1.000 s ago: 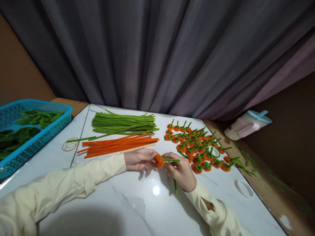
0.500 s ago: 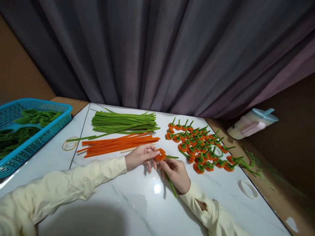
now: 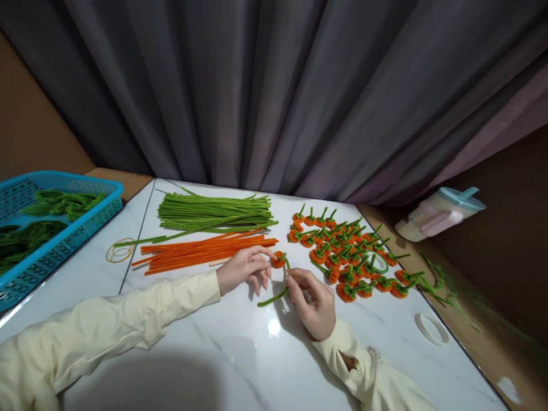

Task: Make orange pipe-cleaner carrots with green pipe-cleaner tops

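Note:
A small orange pipe-cleaner pumpkin [image 3: 278,261] is raised over the middle of the table, a green pipe cleaner [image 3: 273,299] running from its top and curving down to the left. My right hand [image 3: 314,302] pinches that green strand between thumb and fingers, just below the pumpkin. At the pumpkin's left side, my left hand [image 3: 244,268] has its index fingertip against the orange loops; its other fingers are spread and hang lower. Behind my left hand lie a bundle of orange pipe cleaners [image 3: 205,251] and a larger bundle of green pipe cleaners [image 3: 214,212].
Many finished-looking orange pumpkins with green stems [image 3: 342,251] cover the right of the table, a green tape roll [image 3: 377,262] among them. A white ring [image 3: 432,329], a lidded cup [image 3: 436,214], rubber bands [image 3: 120,251] and a blue basket [image 3: 100,211] stand around.
My left fingers have loosened around the pumpkin, which has turned. The green strand's loose end has swung from the lower right to the lower left, and my right hand has shifted slightly right.

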Demonstrator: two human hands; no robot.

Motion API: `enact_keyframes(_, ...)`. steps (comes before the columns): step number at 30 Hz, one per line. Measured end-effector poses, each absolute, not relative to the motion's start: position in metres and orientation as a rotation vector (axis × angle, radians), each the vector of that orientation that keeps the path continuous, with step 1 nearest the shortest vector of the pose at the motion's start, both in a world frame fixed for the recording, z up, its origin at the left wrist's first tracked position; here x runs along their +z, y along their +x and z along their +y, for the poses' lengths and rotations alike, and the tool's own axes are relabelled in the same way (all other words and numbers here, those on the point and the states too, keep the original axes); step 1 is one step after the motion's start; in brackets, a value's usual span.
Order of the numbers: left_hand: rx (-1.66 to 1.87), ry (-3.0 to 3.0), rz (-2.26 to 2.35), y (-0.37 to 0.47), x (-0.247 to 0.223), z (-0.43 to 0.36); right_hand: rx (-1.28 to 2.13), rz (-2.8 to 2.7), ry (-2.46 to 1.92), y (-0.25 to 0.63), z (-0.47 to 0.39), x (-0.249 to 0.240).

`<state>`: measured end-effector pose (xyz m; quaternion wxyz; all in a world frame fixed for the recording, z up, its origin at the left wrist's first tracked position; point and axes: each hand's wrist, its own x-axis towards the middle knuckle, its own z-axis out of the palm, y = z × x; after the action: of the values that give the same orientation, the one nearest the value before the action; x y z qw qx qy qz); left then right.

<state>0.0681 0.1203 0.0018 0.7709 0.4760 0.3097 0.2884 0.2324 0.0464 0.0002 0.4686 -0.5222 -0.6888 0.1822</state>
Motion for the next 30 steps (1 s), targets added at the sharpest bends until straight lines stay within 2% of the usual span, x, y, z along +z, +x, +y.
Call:
enact_keyframes(4,0.675,1.018,0.728,0.068,0.002,0.121,0.233,-1.664,-1.27,0.235,0.051,0.0)
enact_keyframes(9,0.728,1.063,0.787,0.07,-0.001,0.12,0.179,-1.843,-1.234,0.242,0.064,-0.007)
enact_keyframes(13,0.729,1.3,0.884,0.07,-0.006,0.116,0.104,-2.045,-1.161,0.244,0.069,-0.016)
enact_keyframes(18,0.737,1.58,1.007,0.07,-0.008,0.112,0.095,-1.983,-1.043,0.244,0.064,-0.017)
enact_keyframes(22,0.785,1.663,0.92,0.071,-0.009,0.11,0.269,-1.76,-1.089,0.24,0.057,-0.01)
enact_keyframes(27,0.618,1.621,0.83,0.07,-0.006,0.105,0.823,-1.405,-1.107,0.231,0.055,-0.007)
enact_keyframes(30,0.572,1.586,0.786,0.07,-0.004,0.103,0.891,-1.392,-1.088,0.229,0.054,-0.007)
